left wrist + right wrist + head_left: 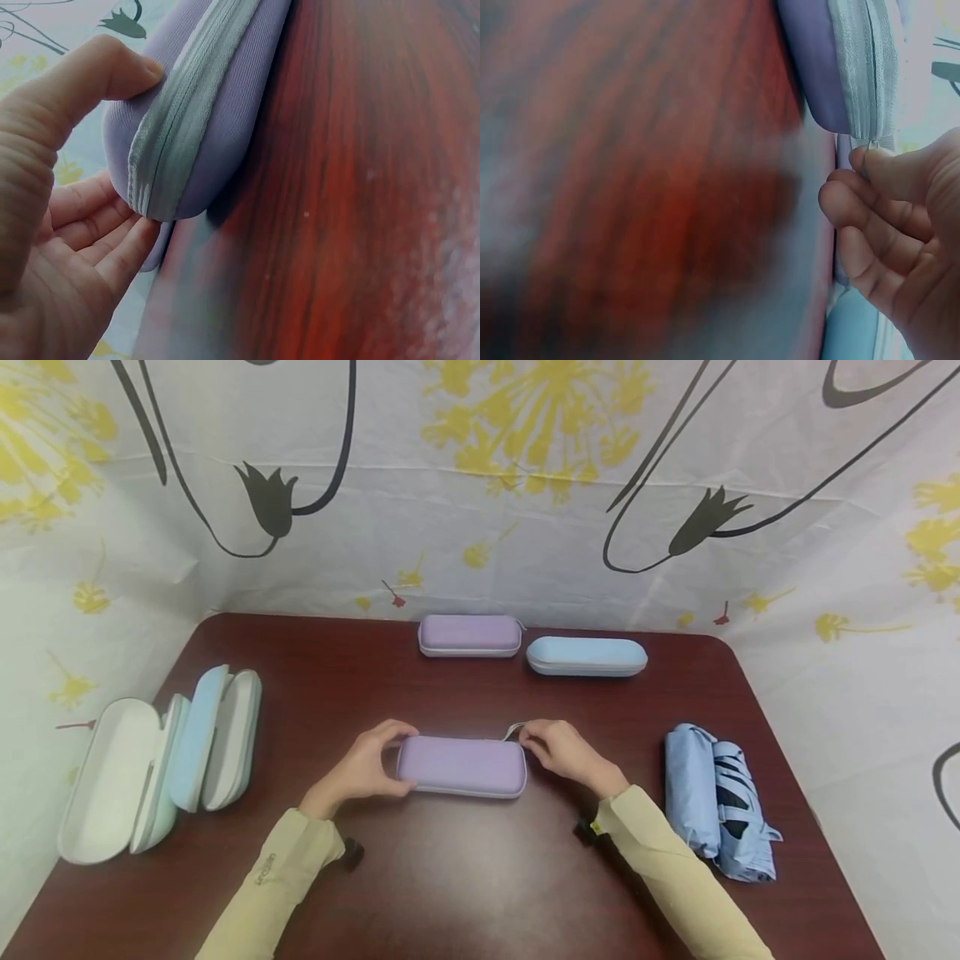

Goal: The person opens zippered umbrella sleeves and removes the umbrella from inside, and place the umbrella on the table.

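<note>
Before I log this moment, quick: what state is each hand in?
Left hand: holding the nearer purple case by its left end.
Right hand: pinching the zipper pull at that case's right end.

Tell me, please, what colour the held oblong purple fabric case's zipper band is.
Pale grey zipper band, clearest in the left wrist view.
</note>
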The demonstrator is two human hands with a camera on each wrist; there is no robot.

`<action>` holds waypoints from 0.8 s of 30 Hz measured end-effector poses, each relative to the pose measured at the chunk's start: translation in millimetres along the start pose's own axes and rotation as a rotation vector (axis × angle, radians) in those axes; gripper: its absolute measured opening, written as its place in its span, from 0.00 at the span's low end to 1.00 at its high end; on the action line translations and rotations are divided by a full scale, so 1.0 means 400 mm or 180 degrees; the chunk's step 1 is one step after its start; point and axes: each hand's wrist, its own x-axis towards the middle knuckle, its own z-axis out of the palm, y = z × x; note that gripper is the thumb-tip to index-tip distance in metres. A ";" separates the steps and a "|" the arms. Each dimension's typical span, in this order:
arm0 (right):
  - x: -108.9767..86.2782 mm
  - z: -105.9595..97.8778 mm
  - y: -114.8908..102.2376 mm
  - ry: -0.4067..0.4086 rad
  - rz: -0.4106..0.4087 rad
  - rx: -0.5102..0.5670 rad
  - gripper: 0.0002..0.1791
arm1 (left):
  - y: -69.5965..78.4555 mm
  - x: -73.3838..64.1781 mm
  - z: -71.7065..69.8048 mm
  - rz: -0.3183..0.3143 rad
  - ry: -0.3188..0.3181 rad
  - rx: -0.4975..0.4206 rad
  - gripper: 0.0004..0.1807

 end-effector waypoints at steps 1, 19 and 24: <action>-0.009 -0.002 -0.003 0.0022 0.0019 -0.0027 0.05 | 0.001 -0.001 0.000 -0.0021 0.0000 -0.0002 0.35; -0.133 0.024 -0.129 0.0589 -0.0117 -0.0523 0.13 | -0.003 -0.008 0.016 -0.0089 0.0215 -0.0112 0.35; -0.140 0.036 -0.158 0.0716 -0.0001 -0.0592 0.13 | -0.002 -0.014 0.027 -0.0145 0.0323 -0.0148 0.35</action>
